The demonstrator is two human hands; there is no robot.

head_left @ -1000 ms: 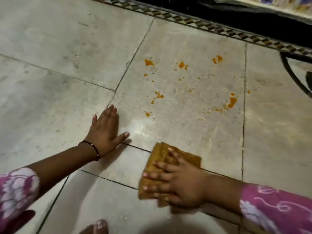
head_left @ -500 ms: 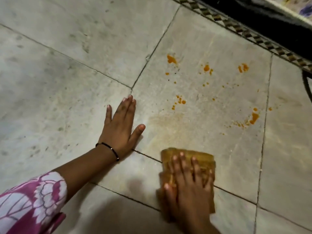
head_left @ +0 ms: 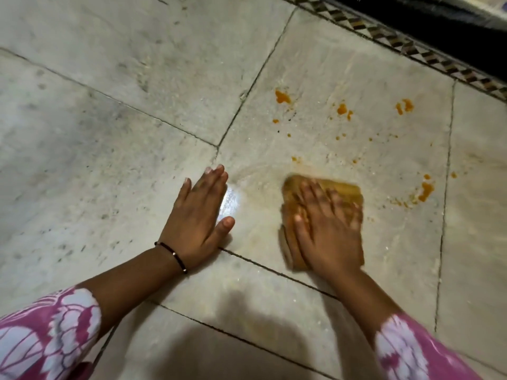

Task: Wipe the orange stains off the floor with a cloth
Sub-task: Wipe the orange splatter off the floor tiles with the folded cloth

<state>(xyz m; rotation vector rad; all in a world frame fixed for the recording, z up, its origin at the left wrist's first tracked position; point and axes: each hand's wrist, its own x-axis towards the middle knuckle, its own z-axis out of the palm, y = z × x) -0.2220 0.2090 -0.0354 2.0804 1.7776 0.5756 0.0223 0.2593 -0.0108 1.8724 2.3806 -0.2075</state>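
We knelt over a pale stone floor [head_left: 115, 111] with dark seams between its slabs; a patterned border [head_left: 411, 48] and a black strip ran along the far edge. Orange stains [head_left: 282, 96] dotted the slab ahead, with a larger smear [head_left: 425, 191] off to the right of the cloth [head_left: 340, 189]. Nothing lay between cloth and stains. Our left hand [head_left: 196, 223] lay flat on the floor, fingers straight, a thin dark bracelet [head_left: 172, 255] at the wrist. Our right hand [head_left: 327, 231] pressed down on the orange-brown cloth with fingers spread, blurred.
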